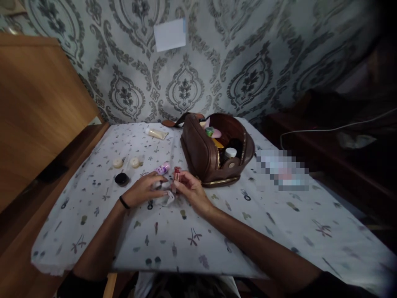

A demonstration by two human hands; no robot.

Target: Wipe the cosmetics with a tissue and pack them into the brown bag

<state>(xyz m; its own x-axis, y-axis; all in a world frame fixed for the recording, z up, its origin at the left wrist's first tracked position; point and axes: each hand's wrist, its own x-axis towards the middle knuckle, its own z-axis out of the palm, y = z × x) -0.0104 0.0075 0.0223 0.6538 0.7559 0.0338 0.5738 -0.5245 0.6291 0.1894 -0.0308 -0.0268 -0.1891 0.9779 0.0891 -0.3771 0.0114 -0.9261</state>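
Between the fingers of my right hand [194, 191] is a small red bottle [177, 174], held upright. My left hand [144, 189], with a black band at the wrist, is closed around a crumpled white cloth or tissue [167, 199]. A pink and purple tube [163, 167] lies just beyond my left hand. Right behind my right hand stands an unzipped brown bag [198, 151] with several items inside, among them a white-capped container [230, 152] and a green-topped one [209, 131].
A round black jar [122, 179] and two small cream-coloured round items [118, 162] [135, 162] sit on the left of the patterned tablecloth [173, 244]. Farther back lies a cream tube [157, 133]. A wooden panel [40, 107] rises at the left; a blurred patch covers something at the right.
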